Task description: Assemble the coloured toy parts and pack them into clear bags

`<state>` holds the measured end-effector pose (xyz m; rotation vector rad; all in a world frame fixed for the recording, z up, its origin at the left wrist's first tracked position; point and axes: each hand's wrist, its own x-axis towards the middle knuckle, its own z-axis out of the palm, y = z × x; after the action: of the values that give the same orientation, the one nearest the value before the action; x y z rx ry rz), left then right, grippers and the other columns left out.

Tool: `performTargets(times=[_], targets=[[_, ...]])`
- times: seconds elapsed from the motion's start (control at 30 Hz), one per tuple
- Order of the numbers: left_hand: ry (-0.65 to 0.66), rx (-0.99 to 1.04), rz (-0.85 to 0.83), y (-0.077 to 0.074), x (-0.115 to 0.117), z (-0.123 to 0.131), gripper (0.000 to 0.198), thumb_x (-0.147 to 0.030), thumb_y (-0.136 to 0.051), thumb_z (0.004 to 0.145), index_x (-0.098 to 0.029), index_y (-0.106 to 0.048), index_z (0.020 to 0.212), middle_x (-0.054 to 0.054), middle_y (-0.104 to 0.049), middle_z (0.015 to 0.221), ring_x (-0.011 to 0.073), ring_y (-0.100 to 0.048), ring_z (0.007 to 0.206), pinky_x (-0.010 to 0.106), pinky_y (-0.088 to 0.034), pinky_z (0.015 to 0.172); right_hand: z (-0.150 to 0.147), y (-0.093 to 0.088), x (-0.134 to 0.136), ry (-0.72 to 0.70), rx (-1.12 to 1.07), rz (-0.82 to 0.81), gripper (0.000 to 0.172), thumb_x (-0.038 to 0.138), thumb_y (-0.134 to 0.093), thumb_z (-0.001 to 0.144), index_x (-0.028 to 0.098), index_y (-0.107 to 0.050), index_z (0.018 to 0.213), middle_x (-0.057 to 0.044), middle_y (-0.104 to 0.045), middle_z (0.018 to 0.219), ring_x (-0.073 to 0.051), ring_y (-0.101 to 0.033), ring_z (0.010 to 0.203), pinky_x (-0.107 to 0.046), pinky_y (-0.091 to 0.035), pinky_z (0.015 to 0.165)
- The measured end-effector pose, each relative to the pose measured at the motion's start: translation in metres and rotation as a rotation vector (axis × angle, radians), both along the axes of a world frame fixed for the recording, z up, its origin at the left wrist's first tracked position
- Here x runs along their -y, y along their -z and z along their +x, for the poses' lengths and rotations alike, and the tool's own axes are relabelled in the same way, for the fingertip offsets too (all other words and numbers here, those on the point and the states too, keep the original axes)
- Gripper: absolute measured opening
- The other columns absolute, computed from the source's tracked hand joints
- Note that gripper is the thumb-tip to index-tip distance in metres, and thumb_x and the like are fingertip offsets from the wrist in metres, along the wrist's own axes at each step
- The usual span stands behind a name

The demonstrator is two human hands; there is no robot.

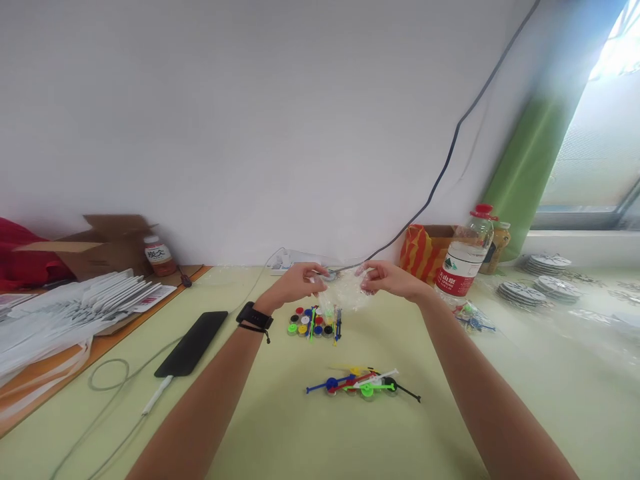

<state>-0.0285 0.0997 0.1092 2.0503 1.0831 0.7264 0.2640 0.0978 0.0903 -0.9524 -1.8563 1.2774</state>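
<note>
My left hand (pixel 299 283) and my right hand (pixel 387 278) are raised over the yellow-green table (pixel 280 427), fingers pinched on the two sides of a small clear plastic bag (pixel 345 293) held between them. Just below the bag lies a cluster of small coloured round pieces and thin sticks (pixel 313 322). Nearer to me sits a second group of coloured sticks and discs (pixel 364 385). A black band is on my left wrist.
A black phone (pixel 193 343) with a white cable lies left. A stack of white sheets (pixel 75 307), a cardboard box (pixel 103 248) and a small bottle (pixel 159 256) stand far left. A water bottle (pixel 466 257), an orange bag (pixel 425 252) and piles of grey discs (pixel 520 292) are right.
</note>
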Motion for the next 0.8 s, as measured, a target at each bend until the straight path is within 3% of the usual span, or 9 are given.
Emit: performTargets(times=[0.1,0.3,0.4,0.5,0.6,0.7,0.8], targets=[[0.06,0.001,-0.043,0.001,0.0,0.004,0.038,-0.028,-0.07,0.077,-0.02,-0.068,0.114,0.007,-0.075,0.089,0.0231,-0.071,0.08,0.033,-0.056,0.069,0.003,-0.002,0.0,0.085,-0.04,0.016,0.046,0.032,-0.08,0.076,0.022,-0.062,0.117,0.0,-0.067,0.08,-0.016,-0.064,0.076,-0.029,-0.053,0.072],[0.176,0.032,-0.036,-0.004,0.004,0.001,0.067,-0.023,-0.067,0.079,-0.028,-0.051,0.144,0.007,-0.072,0.105,0.021,-0.072,0.086,0.036,-0.058,0.078,0.011,-0.002,0.0,0.174,-0.012,0.017,0.048,0.026,-0.068,0.084,0.028,-0.058,0.131,0.0,-0.06,0.082,-0.015,-0.058,0.075,-0.03,-0.052,0.075],[0.287,-0.112,0.068,-0.008,0.007,0.002,0.056,-0.031,-0.076,0.077,-0.028,-0.064,0.132,0.009,-0.069,0.112,0.0224,-0.07,0.094,0.034,-0.057,0.082,0.012,0.001,-0.003,0.178,0.044,-0.027,0.046,0.024,-0.065,0.083,0.027,-0.059,0.129,0.001,-0.056,0.075,-0.015,-0.053,0.069,-0.029,-0.048,0.069],[0.269,-0.234,0.221,-0.011,0.014,0.009,0.034,-0.044,-0.078,0.077,-0.024,-0.077,0.105,0.009,-0.069,0.112,0.0235,-0.068,0.096,0.034,-0.056,0.082,0.01,0.002,-0.005,0.159,0.081,-0.064,0.047,0.023,-0.066,0.08,0.026,-0.061,0.126,0.003,-0.053,0.07,-0.014,-0.048,0.065,-0.028,-0.044,0.065],[0.266,-0.243,0.343,-0.017,0.023,0.017,0.025,-0.047,-0.071,0.084,-0.023,-0.077,0.088,0.008,-0.07,0.109,0.0241,-0.066,0.102,0.032,-0.053,0.083,0.007,0.002,0.0,0.119,0.136,-0.089,0.051,0.023,-0.066,0.079,0.025,-0.06,0.13,0.004,-0.05,0.067,-0.014,-0.045,0.063,-0.028,-0.042,0.064],[0.278,-0.201,0.365,-0.025,0.034,0.023,0.023,-0.044,-0.067,0.089,-0.023,-0.075,0.094,0.006,-0.072,0.108,0.0213,-0.067,0.1,0.033,-0.051,0.09,0.004,0.0,0.006,0.075,0.181,-0.117,0.053,0.023,-0.066,0.078,0.025,-0.06,0.131,0.004,-0.049,0.064,-0.014,-0.045,0.063,-0.028,-0.04,0.064],[0.342,-0.209,0.378,-0.029,0.044,0.028,0.042,-0.049,-0.076,0.08,-0.026,-0.071,0.114,0.005,-0.072,0.118,0.0239,-0.066,0.107,0.034,-0.051,0.091,0.002,0.002,0.006,0.083,0.129,-0.146,0.05,0.023,-0.067,0.078,0.025,-0.062,0.127,0.004,-0.048,0.065,-0.013,-0.042,0.061,-0.027,-0.038,0.061]])
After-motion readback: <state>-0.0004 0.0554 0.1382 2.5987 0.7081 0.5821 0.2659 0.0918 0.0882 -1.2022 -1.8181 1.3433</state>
